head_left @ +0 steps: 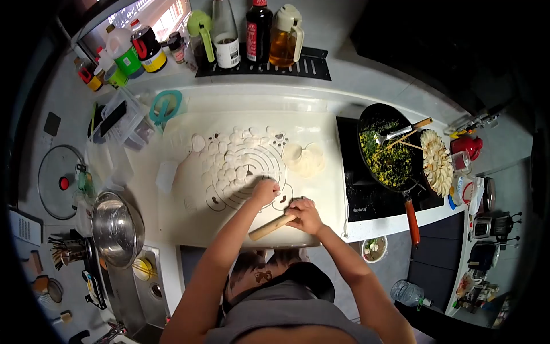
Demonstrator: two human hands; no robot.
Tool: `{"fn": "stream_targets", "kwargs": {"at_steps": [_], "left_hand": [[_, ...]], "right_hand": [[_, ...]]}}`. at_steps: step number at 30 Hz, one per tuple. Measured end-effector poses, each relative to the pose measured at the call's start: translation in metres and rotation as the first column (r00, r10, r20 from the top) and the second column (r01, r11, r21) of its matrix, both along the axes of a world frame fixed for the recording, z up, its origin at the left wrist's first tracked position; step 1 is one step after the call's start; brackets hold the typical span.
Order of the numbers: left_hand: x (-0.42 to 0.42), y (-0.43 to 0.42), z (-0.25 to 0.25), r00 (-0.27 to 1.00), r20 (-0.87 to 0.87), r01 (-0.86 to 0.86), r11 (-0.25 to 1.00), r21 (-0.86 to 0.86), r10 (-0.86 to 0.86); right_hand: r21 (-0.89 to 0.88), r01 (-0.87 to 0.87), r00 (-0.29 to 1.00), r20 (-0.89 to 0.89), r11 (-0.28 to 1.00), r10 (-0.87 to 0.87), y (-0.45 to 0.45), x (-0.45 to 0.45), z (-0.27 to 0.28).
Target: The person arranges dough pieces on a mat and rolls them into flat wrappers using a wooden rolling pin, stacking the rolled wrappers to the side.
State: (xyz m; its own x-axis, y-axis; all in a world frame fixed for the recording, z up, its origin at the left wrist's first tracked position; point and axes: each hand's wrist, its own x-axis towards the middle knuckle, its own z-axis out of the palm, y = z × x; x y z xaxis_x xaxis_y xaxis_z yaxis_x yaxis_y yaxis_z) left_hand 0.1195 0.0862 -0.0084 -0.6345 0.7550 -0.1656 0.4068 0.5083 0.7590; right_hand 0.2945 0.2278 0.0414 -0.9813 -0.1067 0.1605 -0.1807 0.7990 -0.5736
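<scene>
On the floured white mat (186, 221) lie several small flattened dough pieces (235, 155), spread over printed circles. My left hand (266, 192) is closed at the lower right of these pieces, its fingertips pressed together; what it may hold is too small to tell. Closer to the mat's front edge, my right hand (305, 215) is wrapped round the right end of a wooden rolling pin (269, 228), which slants down to the left. Thin round wrappers (311, 160) lie overlapping on the mat above my right hand.
Right of the mat, a black wok (389, 149) of green and yellow filling sits on the cooktop (358, 200), beside a plate of dumplings (436, 163). A steel bowl (117, 229) stands left, by the sink (129, 298). Bottles (226, 46) line the back.
</scene>
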Motion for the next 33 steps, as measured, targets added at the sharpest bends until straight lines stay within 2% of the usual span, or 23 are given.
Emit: {"fn": "stream_targets", "kwargs": {"at_steps": [1,2,3,5,8,16,17,20,24,26,27,30,33], "left_hand": [[0.007,-0.007,0.010,0.999,0.042,0.028,0.999,-0.025,-0.027],[0.012,-0.013,0.016,0.995,0.084,0.056,0.997,-0.049,-0.052],[0.018,-0.019,0.020,0.998,0.041,0.037,0.999,-0.002,-0.037],[0.021,-0.024,0.026,0.998,0.040,0.044,0.998,-0.036,-0.043],[0.021,-0.029,0.026,0.996,0.075,0.046,0.999,-0.026,-0.044],[0.010,-0.031,0.031,0.996,0.064,0.059,0.998,0.026,-0.060],[0.009,-0.030,0.017,0.997,-0.025,0.069,0.995,0.069,-0.067],[0.006,-0.021,0.015,0.994,-0.094,0.053,0.999,-0.013,-0.054],[0.011,-0.018,0.021,0.991,-0.072,0.115,0.993,0.005,-0.115],[0.011,-0.025,0.018,0.989,-0.066,0.138,0.989,0.048,-0.135],[0.014,-0.024,0.013,0.987,-0.138,0.101,0.987,0.123,-0.084],[0.018,-0.033,0.016,0.997,0.063,-0.044,0.997,0.059,0.041],[0.021,-0.043,0.010,0.990,0.133,-0.078,0.980,0.182,0.054]], "right_hand": [[0.034,-0.026,0.994,0.109,0.999,0.022,0.007,0.001,0.004],[0.054,0.018,0.991,0.129,0.998,-0.025,0.003,0.003,0.004],[0.073,0.063,0.987,0.146,0.995,-0.073,-0.004,0.003,0.004],[0.162,0.184,0.962,0.175,0.970,-0.211,-0.017,-0.001,-0.007],[0.460,0.379,0.889,0.061,0.803,-0.454,-0.039,-0.028,-0.030],[0.333,0.480,0.870,-0.059,0.812,-0.490,-0.025,-0.121,-0.026],[0.314,0.492,0.866,-0.081,0.812,-0.493,-0.023,-0.131,-0.027],[0.282,0.515,0.856,-0.130,0.809,-0.500,-0.019,-0.149,-0.036],[0.208,0.527,0.848,-0.066,0.824,-0.526,-0.027,-0.108,-0.036],[0.372,0.430,0.885,0.007,0.823,-0.466,-0.039,-0.046,-0.032],[0.366,0.420,0.889,0.016,0.830,-0.457,-0.040,-0.034,-0.030],[0.374,0.400,0.903,-0.009,0.837,-0.429,-0.043,-0.020,-0.022],[0.353,0.396,0.914,-0.056,0.848,-0.403,-0.039,-0.046,-0.020]]}}
